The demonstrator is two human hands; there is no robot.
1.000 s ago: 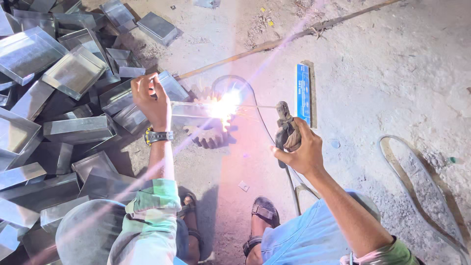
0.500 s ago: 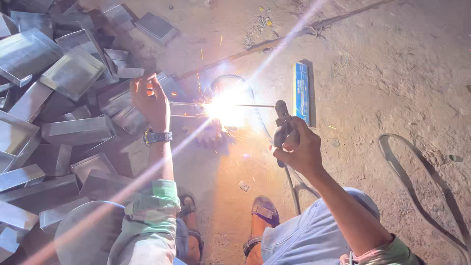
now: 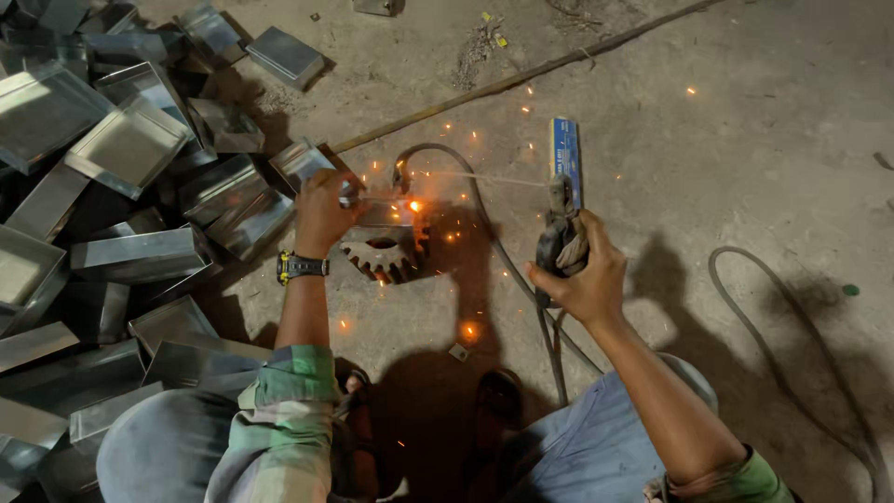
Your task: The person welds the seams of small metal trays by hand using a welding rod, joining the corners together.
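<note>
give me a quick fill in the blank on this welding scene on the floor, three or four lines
1. The left hand steadies a small metal piece resting on a toothed steel ____.
2. The right hand grips a welding electrode holder whose thin rod points toward the ____.
3. The black and yellow wristwatch sits on the ____ wrist.
4. The shiny sheet-metal trays are heaped on the person's ____ side.

Missing words: gear; left; left; left
</note>
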